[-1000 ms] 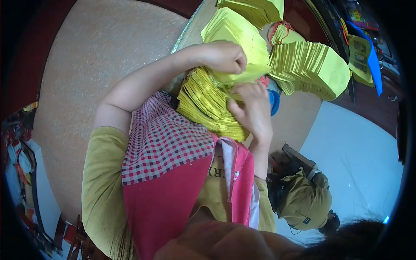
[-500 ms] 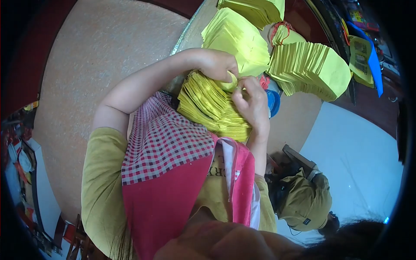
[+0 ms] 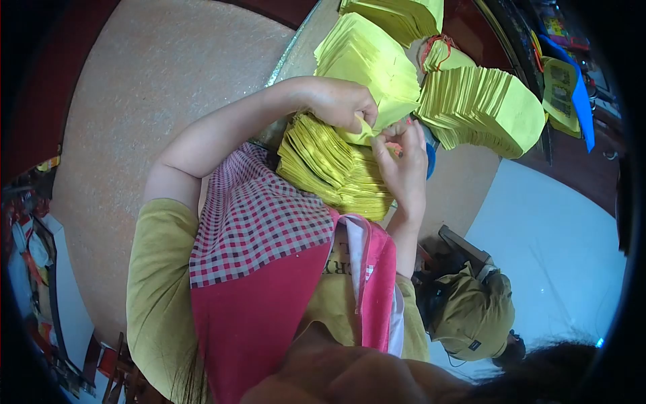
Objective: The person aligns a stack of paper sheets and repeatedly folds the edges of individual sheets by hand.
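Note:
My left hand (image 3: 342, 104) is closed, with a folded piece of yellow paper (image 3: 361, 135) pinched between thumb and fingers. At the other edge of that paper, my right hand (image 3: 404, 158) has its thumb and fingertips pressed to it. Beneath both hands, close to my apron, lies a stack of folded darker yellow papers (image 3: 326, 165). A fanned pile of light yellow sheets (image 3: 370, 64) rises just beyond my left hand. Part of a blue round object (image 3: 431, 160) shows behind my right hand.
More yellow sheets stand in a fanned row (image 3: 481, 108) on the right and in a pile (image 3: 397, 19) at the top. Red string (image 3: 437, 52) lies over a small yellow bundle. A person (image 3: 474, 313) is at the lower right, beyond the table (image 3: 168, 74).
The right hand first came in to the small yellow paper, then shifted slightly right. My left hand drew back from the light pile, and the paper now shows folded in its grip.

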A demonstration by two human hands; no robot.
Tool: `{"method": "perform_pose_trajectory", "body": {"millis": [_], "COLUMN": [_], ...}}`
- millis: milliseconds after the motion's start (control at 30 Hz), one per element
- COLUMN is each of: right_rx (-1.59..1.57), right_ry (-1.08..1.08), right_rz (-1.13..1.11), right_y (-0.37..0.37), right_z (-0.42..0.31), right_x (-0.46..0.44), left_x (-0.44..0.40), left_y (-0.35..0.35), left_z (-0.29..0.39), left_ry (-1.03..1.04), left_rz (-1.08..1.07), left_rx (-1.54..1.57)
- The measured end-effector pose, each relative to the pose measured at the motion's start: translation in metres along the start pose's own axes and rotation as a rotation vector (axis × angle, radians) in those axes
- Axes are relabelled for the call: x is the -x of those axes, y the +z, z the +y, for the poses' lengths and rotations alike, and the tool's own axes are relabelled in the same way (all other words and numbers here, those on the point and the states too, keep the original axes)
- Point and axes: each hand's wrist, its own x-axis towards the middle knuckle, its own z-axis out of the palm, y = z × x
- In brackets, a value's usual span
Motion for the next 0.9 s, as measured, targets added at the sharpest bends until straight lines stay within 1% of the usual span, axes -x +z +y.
{"method": "perform_pose_trajectory", "body": {"millis": [33,67,100,133,167,200,233,267,300,367,400,433,500,533,567,633,667,700,767,800,900], "right_rx": [0.000,-0.141,-0.283,-0.471,-0.473,-0.175,0.122,0.107,0.111,0.106,0.111,0.113,0.012,-0.070,-0.075,-0.187,-0.211,-0.210,-0.346,-0.348,-0.373], "right_ry": [0.001,0.137,0.271,0.448,0.444,0.202,-0.040,-0.065,-0.060,-0.083,-0.112,-0.110,-0.003,0.062,0.063,0.026,0.056,0.056,0.028,0.027,0.069], "right_rz": [0.001,-0.012,-0.026,-0.001,-0.006,0.045,0.096,0.106,0.106,-0.148,-0.191,-0.188,-0.255,-0.213,-0.213,-0.172,-0.206,-0.205,-0.192,-0.193,-0.212], "right_y": [0.005,0.010,0.012,0.012,0.009,0.002,-0.004,-0.011,-0.014,-0.014,0.000,0.005,0.011,0.008,0.010,0.010,0.010,0.011,0.016,0.017,0.014], "right_z": [0.005,0.009,0.011,0.006,0.006,0.006,0.002,-0.006,-0.013,-0.023,-0.013,-0.008,-0.004,-0.009,-0.008,0.001,0.004,0.005,0.005,0.005,0.003], "right_x": [-0.001,-0.002,-0.003,-0.003,-0.003,-0.002,-0.001,0.000,-0.001,-0.001,0.001,0.001,-0.002,-0.004,-0.004,-0.007,-0.008,-0.008,-0.008,-0.008,-0.003], "left_x": [0.001,0.001,-0.003,-0.008,-0.010,-0.008,-0.006,-0.005,-0.008,-0.015,-0.018,-0.021,-0.024,-0.024,-0.019,-0.003,0.004,0.004,0.004,0.006,0.001], "left_y": [-0.002,-0.003,-0.001,0.002,0.004,0.003,0.002,0.002,0.001,-0.002,-0.001,0.000,0.000,-0.001,-0.003,-0.019,-0.027,-0.026,-0.024,-0.022,-0.013], "left_z": [0.008,0.012,0.007,-0.002,-0.008,-0.009,-0.008,-0.008,-0.009,-0.011,-0.012,-0.013,-0.013,-0.010,-0.009,0.008,0.011,0.006,-0.008,-0.006,-0.019], "left_ry": [-0.057,-0.114,-0.112,-0.064,-0.018,-0.020,-0.007,0.009,0.012,0.030,0.033,0.128,0.305,0.395,0.392,0.092,0.011,0.012,-0.067,-0.063,-0.047], "left_rz": [-0.059,-0.119,-0.119,-0.104,-0.088,-0.086,-0.028,0.027,0.022,0.184,0.181,0.341,0.671,0.775,0.771,0.338,0.147,0.147,-0.134,-0.134,-0.116], "left_rx": [0.069,0.137,0.137,0.126,0.117,0.120,0.111,0.103,0.106,-0.104,-0.106,-0.255,-0.557,-0.475,-0.475,0.294,0.373,0.372,0.218,0.131,0.107]}}
